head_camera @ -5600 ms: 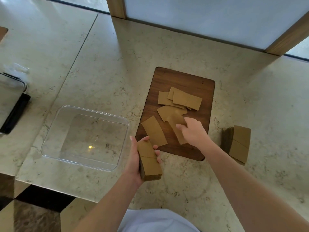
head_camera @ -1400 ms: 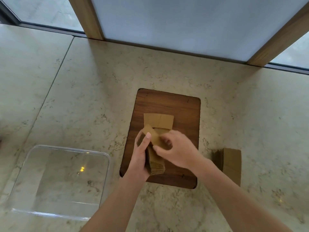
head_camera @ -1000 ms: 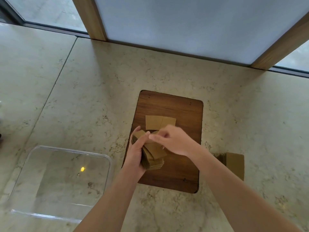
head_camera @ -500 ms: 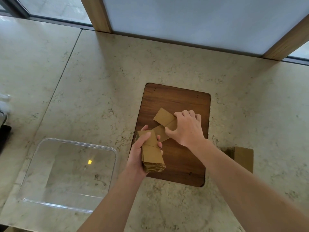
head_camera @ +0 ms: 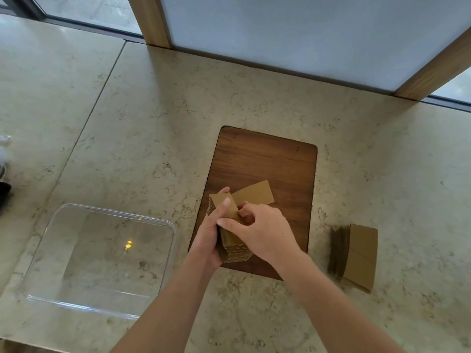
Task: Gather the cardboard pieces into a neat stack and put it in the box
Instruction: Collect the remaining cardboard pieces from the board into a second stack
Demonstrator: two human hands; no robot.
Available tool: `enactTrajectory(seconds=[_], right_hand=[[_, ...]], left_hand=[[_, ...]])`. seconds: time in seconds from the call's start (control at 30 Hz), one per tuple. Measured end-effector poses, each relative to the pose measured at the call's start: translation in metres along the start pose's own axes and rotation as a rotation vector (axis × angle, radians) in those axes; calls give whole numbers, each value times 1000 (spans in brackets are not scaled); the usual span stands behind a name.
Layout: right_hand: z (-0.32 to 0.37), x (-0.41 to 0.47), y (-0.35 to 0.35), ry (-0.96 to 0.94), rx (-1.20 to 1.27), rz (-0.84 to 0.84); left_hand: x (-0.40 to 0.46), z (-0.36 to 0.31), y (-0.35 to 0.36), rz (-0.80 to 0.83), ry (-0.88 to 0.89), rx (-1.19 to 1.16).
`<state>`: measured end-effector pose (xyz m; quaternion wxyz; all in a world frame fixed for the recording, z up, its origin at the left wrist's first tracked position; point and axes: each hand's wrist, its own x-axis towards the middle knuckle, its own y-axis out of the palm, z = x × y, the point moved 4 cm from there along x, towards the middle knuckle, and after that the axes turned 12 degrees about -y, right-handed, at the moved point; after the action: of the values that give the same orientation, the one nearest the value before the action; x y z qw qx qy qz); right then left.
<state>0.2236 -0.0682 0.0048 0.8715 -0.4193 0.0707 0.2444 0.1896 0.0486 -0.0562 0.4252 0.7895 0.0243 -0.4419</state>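
My left hand grips a thick stack of brown cardboard pieces over the near left part of the dark wooden board, thumb pressed on the top piece. My right hand pinches at the top of that stack from the right. One loose cardboard piece lies flat on the board just beyond my fingers. The clear plastic box stands to the left on the stone counter, with nothing in it.
A second stack of cardboard sits on the counter to the right of the board. A white panel with wooden posts runs along the far edge. Dark items show at the left border.
My right hand has come back from the far pieces to the stack and laid a piece on it. Of two loose pieces on the board, one is left.
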Motion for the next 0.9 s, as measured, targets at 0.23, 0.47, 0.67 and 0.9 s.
enactTrajectory(seconds=[0.23, 0.47, 0.67, 0.9], right_hand=[[-37, 62, -21, -239, -385, 58], [-53, 72, -6, -151, -684, 187], [-54, 21, -8, 287, 470, -37], [-11, -51, 13, 323, 641, -96]], left_hand=[[-6, -1, -6, 162, -8, -275], [-12, 8, -20, 109, -15, -305], [-24, 19, -23, 20, -24, -209], [-40, 33, -2, -11, -59, 30]])
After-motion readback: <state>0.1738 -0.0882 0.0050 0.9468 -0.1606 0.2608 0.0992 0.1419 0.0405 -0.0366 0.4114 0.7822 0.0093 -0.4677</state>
